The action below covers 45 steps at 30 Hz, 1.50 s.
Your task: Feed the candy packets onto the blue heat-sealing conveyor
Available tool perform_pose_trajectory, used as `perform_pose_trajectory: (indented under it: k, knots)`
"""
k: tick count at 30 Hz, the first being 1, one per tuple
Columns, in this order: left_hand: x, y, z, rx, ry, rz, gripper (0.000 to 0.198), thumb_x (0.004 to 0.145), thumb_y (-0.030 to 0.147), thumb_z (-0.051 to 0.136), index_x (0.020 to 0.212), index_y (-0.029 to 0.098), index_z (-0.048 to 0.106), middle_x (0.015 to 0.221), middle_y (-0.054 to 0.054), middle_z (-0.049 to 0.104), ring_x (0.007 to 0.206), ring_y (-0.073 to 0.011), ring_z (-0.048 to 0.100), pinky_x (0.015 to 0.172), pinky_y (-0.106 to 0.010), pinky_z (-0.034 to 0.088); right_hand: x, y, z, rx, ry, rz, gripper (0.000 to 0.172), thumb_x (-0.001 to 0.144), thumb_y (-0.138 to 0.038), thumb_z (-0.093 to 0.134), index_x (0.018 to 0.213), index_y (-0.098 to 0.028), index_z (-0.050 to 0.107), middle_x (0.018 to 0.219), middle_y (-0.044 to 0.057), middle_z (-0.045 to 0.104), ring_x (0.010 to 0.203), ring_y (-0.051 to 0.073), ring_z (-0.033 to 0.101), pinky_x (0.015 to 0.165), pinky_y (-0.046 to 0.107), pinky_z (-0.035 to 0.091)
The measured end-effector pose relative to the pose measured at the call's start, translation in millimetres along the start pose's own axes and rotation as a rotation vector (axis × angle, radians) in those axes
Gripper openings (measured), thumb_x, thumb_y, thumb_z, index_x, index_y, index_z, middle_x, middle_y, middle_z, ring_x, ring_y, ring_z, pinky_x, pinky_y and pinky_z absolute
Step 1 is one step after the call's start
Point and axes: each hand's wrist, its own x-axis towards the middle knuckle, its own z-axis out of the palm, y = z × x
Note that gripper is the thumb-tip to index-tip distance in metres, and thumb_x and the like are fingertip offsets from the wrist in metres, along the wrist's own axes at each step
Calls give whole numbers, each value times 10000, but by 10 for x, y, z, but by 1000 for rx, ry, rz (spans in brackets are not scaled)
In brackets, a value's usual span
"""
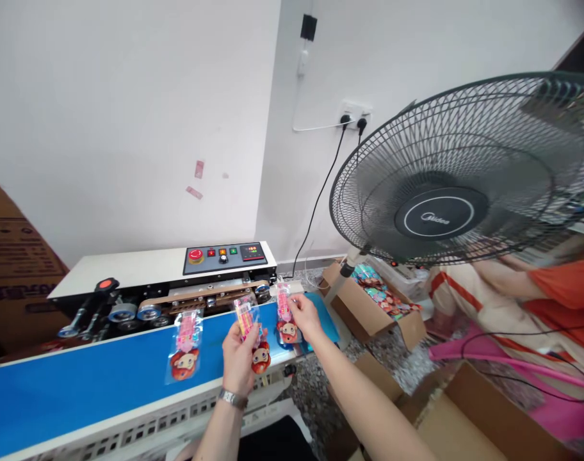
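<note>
My left hand pinches a clear packet with pink contents and a red-haired cartoon figure, held over the blue conveyor belt. To its right, my right hand has its fingers on the upper part of a similar packet at the belt's right end. A third packet lies on the belt to the left, just in front of the sealing machine's rollers. The machine's control panel shows lit digits.
A large fan stands at the right. Behind its pole is a carton of colourful packets. An open carton sits at the lower right, near a seated person in orange and a pink stool.
</note>
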Motion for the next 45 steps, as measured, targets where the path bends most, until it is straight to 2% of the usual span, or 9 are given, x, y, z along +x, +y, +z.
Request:
perform_pose_trajectory:
  k: [4,8,15,23,27,30,37,40,45]
  knots:
    - [-26,28,49,-53,1,4,400,601,338,781,879,179,541,752,3,676,623,-132,641,578,-239,490,36,-147,110,-64,-77,-30,214,741,-332,526,829,-175,642,654,25,644,648,186,592,661,295,437]
    - [-35,50,93,-141,-5,15,348,660,404,728,856,161,574,742,-11,675,612,-116,614,588,-235,479,-160,-340,100,45,-127,-102,307,793,-376,509,1022,-190,595,933,66,666,852,191,609,791,314,455]
    - [-13,-59,91,-38,-31,108,302,665,373,723,850,147,649,822,-29,679,731,-128,600,686,-229,462,-674,-445,40,432,-456,-87,429,725,-374,648,1102,-216,517,842,0,628,731,140,601,664,264,495]
    - [-19,-97,79,91,-20,149,306,649,362,737,825,133,637,798,-34,654,710,-124,583,651,-228,463,-679,-355,-43,371,-451,-114,230,775,-378,576,922,-201,565,862,2,631,699,130,590,645,256,490]
    - [-29,-57,99,38,60,24,465,647,439,723,1013,177,606,1051,-85,628,808,-162,631,668,-272,509,-400,-114,-52,292,-179,7,257,757,-398,547,887,-177,553,795,21,654,698,158,605,638,277,490]
    - [-40,-27,92,38,35,0,453,631,442,735,969,168,611,1004,-86,645,779,-156,641,653,-262,513,-177,30,-17,162,-32,81,269,744,-408,526,858,-167,561,730,27,652,656,171,596,594,283,474]
    - [-37,-25,74,37,28,-1,452,610,414,756,952,156,611,905,-73,682,719,-145,647,613,-245,511,-45,-48,295,15,-90,59,190,677,-309,603,814,-177,608,660,-2,629,612,149,565,577,251,432]
    - [-33,-36,87,19,-16,11,437,633,402,743,959,147,605,823,-53,683,660,-129,637,598,-241,513,-135,-194,407,-39,-143,16,330,673,-306,635,983,-200,595,715,-5,642,633,144,573,616,255,440]
    - [-61,-29,67,54,-38,42,445,617,389,756,963,153,607,812,-36,681,643,-121,631,577,-218,510,-533,-327,232,-148,-230,-238,383,782,-238,512,1162,-198,515,966,72,655,804,176,604,741,300,472]
